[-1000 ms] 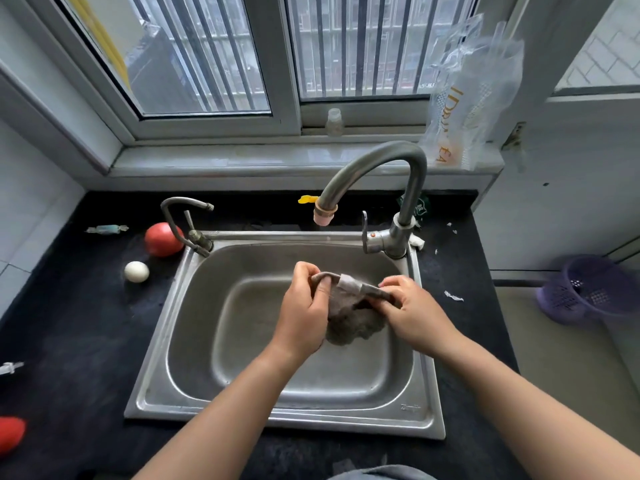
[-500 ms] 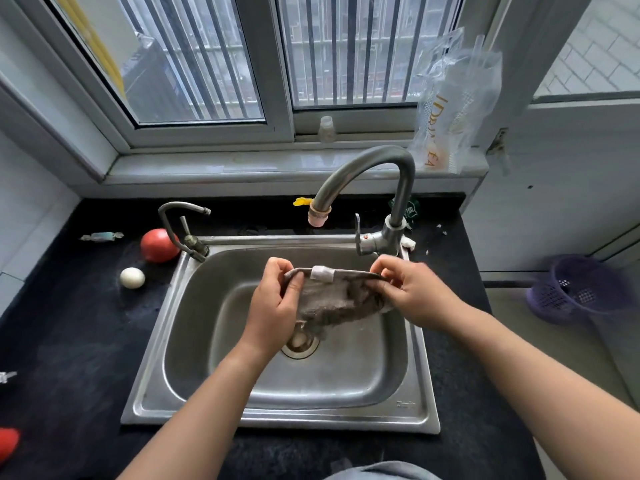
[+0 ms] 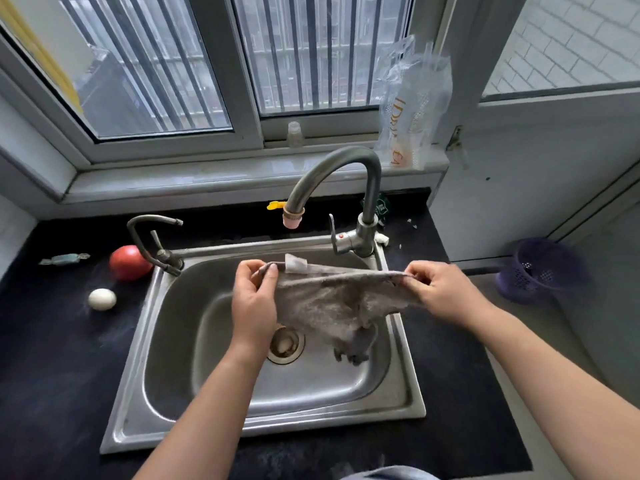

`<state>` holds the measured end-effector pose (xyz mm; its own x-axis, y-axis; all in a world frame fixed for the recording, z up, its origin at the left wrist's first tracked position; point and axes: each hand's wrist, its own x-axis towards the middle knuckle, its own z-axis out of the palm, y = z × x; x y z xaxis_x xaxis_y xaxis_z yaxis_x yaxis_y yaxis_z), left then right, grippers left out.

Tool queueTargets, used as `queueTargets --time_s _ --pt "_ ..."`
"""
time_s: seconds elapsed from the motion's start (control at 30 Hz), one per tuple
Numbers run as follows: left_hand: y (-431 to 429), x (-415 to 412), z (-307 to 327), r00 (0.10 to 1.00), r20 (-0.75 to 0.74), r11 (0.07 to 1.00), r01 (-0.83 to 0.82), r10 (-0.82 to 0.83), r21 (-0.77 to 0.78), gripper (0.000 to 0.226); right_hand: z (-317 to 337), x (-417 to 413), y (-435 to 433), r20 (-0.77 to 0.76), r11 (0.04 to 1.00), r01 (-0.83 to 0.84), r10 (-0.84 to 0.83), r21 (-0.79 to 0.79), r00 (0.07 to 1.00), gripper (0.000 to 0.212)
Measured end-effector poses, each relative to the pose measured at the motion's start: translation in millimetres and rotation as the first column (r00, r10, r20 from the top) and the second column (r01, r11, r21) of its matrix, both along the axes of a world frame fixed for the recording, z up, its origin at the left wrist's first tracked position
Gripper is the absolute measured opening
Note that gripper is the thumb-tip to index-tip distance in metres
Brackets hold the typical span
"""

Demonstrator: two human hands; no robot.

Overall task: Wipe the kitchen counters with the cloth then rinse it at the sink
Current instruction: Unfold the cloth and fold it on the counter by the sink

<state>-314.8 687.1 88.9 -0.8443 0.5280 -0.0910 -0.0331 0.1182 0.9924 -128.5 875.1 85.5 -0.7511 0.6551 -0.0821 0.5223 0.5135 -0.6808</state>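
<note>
Fingers [image 3: 268,276] of the left hand [image 3: 254,299] pinch one top corner of the cloth [image 3: 332,306]; those of the right hand [image 3: 441,292] pinch the opposite corner. Both hands closed on fabric, top hem pulled nearly taut between them.

Cloth: grey-brown, mottled, looks damp. White label [image 3: 295,264] stands up from the hem near the left hand. Body sags in a rumpled triangle; the lowest ragged tip hangs low in the basin right of the drain [image 3: 285,345] — whether it touches the bottom, cannot tell.

Cloth held over the steel sink [image 3: 138,403], toward its back and right side. Right hand sits above the sink's right rim. Tall faucet [image 3: 341,168] arches just behind the hem, its pink-tipped spout above the label; no water seen running. Small second tap [image 3: 152,237] at the back-left corner.

Black counter [image 3: 52,358] surrounds the sink. Left of it: tomato [image 3: 127,262] near the small tap, egg [image 3: 101,299] nearer, wrapped candy [image 3: 64,259] further left. Right strip narrow, ending at the counter edge; purple basket [image 3: 538,268] on the floor beyond. Plastic bag [image 3: 412,105] upright on the windowsill.
</note>
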Motion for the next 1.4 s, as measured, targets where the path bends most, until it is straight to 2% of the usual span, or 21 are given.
queueTargets --time_s 0.07,0.17,0.3,0.4,0.53,0.63,0.73,0.8,0.87,0.93,1.0,1.07,1.13,1.2,1.23,1.3,1.33,1.4 --pt "2.5 -0.8 -6.5 0.997 -0.021 0.996 0.078 -0.079 -0.044 0.014 -4.6 10.5 0.4 0.078 1.0 0.022 -0.021 -0.012 0.997 0.025" --pt "8.8 4.7 -6.1 0.969 -0.067 0.969 0.234 -0.24 -0.08 0.016 9.6 28.2 11.8 -0.02 0.98 0.196 -0.195 0.027 0.981 0.021" --pt "22.4 18.6 8.8 0.945 -0.136 0.954 0.29 -0.298 -0.073 0.014 39.6 44.6 16.9 -0.138 0.964 0.267 -0.263 0.011 0.955 0.018" --pt "33.2 34.1 23.6 0.94 -0.16 0.953 0.301 -0.3 -0.018 0.015 65.1 66.2 20.8 -0.114 0.976 0.214 -0.218 -0.044 0.969 0.015" --pt "51.0 50.1 48.3 0.936 -0.133 0.942 0.333 -0.326 0.033 0.016 110.5 98.7 30.8 0.044 0.979 0.062 -0.055 -0.192 0.998 0.015" --pt "71.9 56.3 51.5 0.93 -0.101 0.936 0.349 -0.352 -0.045 0.013 121.4 106.4 59.2 0.112 0.969 0.01 0.019 -0.246 0.994 0.02" --pt "101.1 60.5 26.5 0.942 -0.076 0.926 0.303 -0.327 -0.226 0.01 86.9 93.1 94.8 0.093 0.989 0.077 -0.065 -0.124 0.994 0.022" --pt "116.8 66.7 1.0 0.948 -0.081 0.897 0.261 -0.308 -0.357 0.026 44.1 81.0 106.3 0.078 0.99 0.136 -0.132 -0.04 0.988 0.031" --pt "122.7 77.7 -28.3 0.907 -0.125 0.796 0.279 -0.403 -0.537 0.049 -3.3 79.2 103.7 0.138 0.987 0.158 -0.157 0.001 0.978 0.048" --pt "119.5 93.2 -55.8 0.849 -0.107 0.681 0.333 -0.517 -0.652 0.056 -41.1 90.6 93.8 0.223 0.985 0.173 -0.166 -0.015 0.961 0.05" --pt "109.7 111.7 -78.5 0.796 -0.061 0.599 0.399 -0.602 -0.694 0.047 -71.3 108.6 78.9 0.308 0.985 0.151 -0.119 -0.082 0.944 0.044" --pt "102.7 126.9 -94.8 0.778 -0.048 0.563 0.41 -0.627 -0.718 0.039 -91.7 124.3 66.1 0.355 0.976 0.176 -0.121 -0.129 0.927 0.039" --pt "102.3 135.7 -104.8 0.841 -0.043 0.597 0.345 -0.539 -0.724 0.037 -106.9 133.7 61.4 0.353 0.95 0.285 -0.226 -0.125 0.908 0.036" --pt "104.5 137.8 -107.6 0.923 -0.021 0.633 0.246 -0.384 -0.734 0.042 -116.4 135.9 61.0 0.394 0.895 0.421 -0.336 -0.15 0.855 0.043" --pt "107.0 137.9 -110.3 0.948 0.016 0.618 0.22 -0.318 -0.754 0.047 -119.5 134.2 62.1 0.453 0.87 0.456 -0.335 -0.187 0.826 0.046" --pt "111.6 137.1 -118.1 0.954 0.122 0.536 0.257 -0.275 -0.804 0.057 -123.7 129.5 63.5 0.556 0.858 0.437 -0.232 -0.269 0.798 0.036" --pt "113.4 137.1 -120.7 0.942 0.173 0.491 0.3 -0.288 -0.818 0.06 -123.9 127.5 63.6 0.565 0.863 0.409 -0.187 -0.296 0.804 0.035" --pt "116.6 138.4 -121.5 0.92 0.217 0.451 0.353 -0.326 -0.82 0.055 -127.6 125.1 65.6 0.523 0.87 0.401 -0.208 -0.288 0.827 0.042"
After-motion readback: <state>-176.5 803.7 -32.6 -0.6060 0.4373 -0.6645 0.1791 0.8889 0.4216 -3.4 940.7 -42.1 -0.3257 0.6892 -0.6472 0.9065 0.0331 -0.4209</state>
